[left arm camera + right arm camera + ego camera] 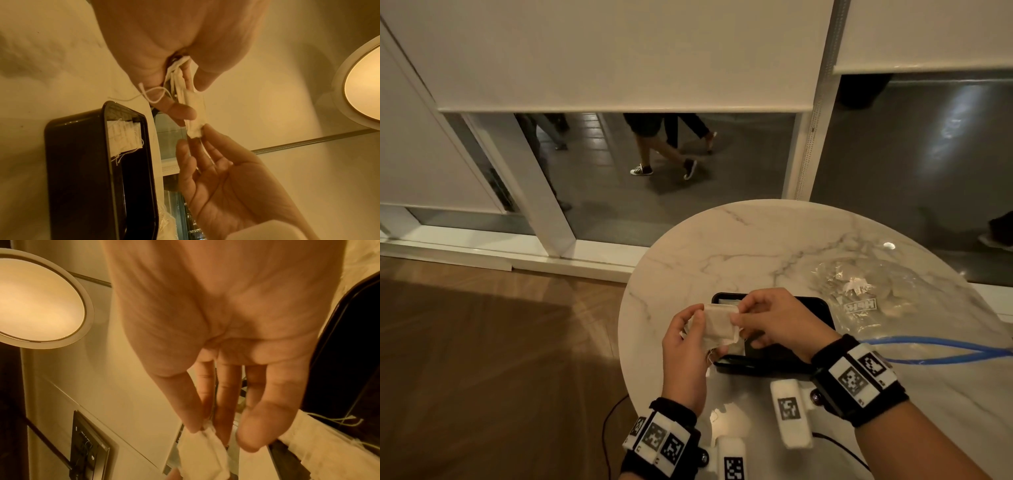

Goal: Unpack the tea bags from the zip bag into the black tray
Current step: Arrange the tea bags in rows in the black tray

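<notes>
Your left hand grips a small stack of tea bags, thumb on the near face and fingers curled behind, with loose strings dangling below. Your right hand meets it from the other side: thumb and forefinger pinch the top edge of the outermost bag, the other fingers loosely extended, as the left wrist view shows. You look to be peeling one bag off the stack, a step midway through the unpacking.

Just beyond and beneath your hands lies the black tray, and the left wrist view shows a row of tea bags already laid at one end of it, with bare floor left. Next, draw the pinched bag free without dragging its neighbours or tangling strings, then lower it beside that row.

Further out, past your right hand, the zip bag rests on the marble table, still holding more bags.
</notes>
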Action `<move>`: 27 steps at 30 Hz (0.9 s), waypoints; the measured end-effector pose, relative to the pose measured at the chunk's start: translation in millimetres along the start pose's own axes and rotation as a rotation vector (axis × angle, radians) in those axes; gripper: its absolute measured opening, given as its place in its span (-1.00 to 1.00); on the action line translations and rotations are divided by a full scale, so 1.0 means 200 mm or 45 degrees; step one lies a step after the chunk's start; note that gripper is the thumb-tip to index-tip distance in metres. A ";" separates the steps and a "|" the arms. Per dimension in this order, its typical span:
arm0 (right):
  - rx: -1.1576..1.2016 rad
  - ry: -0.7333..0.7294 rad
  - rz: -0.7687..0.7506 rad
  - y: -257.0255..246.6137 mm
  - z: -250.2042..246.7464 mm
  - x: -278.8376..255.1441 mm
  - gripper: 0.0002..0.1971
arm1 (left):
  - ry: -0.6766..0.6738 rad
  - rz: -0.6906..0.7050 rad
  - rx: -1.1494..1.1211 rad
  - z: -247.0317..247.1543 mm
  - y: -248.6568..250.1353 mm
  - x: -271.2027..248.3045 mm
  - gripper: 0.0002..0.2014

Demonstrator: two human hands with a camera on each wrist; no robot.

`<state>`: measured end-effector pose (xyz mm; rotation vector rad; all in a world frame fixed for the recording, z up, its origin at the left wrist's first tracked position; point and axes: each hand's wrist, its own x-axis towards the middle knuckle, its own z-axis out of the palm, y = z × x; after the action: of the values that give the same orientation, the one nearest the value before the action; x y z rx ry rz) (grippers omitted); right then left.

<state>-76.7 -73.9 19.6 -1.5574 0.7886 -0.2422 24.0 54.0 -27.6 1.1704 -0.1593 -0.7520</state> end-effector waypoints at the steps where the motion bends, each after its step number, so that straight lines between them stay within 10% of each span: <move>1: -0.005 -0.009 -0.016 -0.01 -0.01 0.00 -0.83 | 0.020 -0.009 -0.003 0.00 0.00 0.00 -0.83; 14: -0.205 0.042 -0.036 -0.02 -0.12 0.13 -0.92 | 0.242 -0.013 0.081 -0.15 -0.03 0.08 -0.72; 20: -1.071 -0.159 0.001 0.01 -0.04 0.25 -0.92 | 0.343 -0.109 0.204 -0.21 -0.09 0.07 -0.72; 27: -1.336 -0.360 0.053 0.03 0.06 0.40 -0.95 | 0.330 -0.203 0.264 -0.17 -0.08 0.05 -0.86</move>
<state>-12.4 -113.3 -11.7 -2.4698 0.7512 0.5050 40.8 72.2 -58.5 1.4799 0.0753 -0.7278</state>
